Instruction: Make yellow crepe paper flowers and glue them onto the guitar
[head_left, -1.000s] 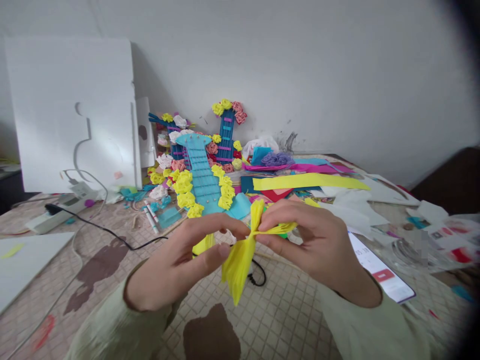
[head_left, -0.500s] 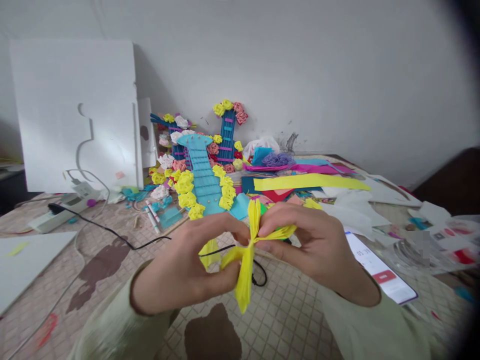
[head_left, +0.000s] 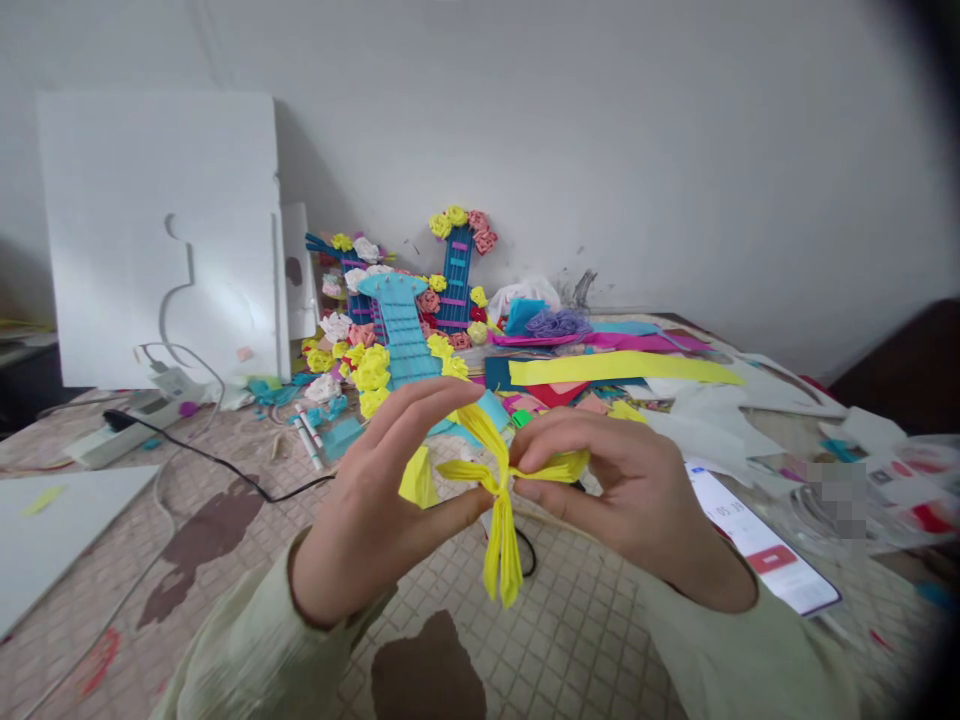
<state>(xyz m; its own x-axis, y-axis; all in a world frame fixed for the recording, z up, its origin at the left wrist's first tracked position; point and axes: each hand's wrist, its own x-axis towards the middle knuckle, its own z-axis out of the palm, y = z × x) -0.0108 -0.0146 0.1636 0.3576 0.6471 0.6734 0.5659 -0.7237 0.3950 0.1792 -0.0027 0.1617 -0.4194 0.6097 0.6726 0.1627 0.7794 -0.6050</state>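
Note:
A pleated yellow paper piece [head_left: 501, 520], pinched at its middle, is held above the tiled table [head_left: 570, 640] between both hands. My left hand [head_left: 390, 500] grips its left folds with thumb and fingers. My right hand [head_left: 607, 480] pinches the right-hand fold. One folded strand hangs straight down between the hands, others fan out up and sideways.
Blue paper guitars [head_left: 401, 330] ringed with paper roses stand behind the hands. Coloured paper strips [head_left: 622, 367] lie at the back right. A phone [head_left: 757, 545] rests by my right wrist. A white foam board [head_left: 165, 230], power strip [head_left: 127, 425] and black cable [head_left: 217, 462] are at left.
My left fingers have opened upward and spread a fold out to the left. The hanging part of the yellow paper has narrowed and swung from a slant to straight down.

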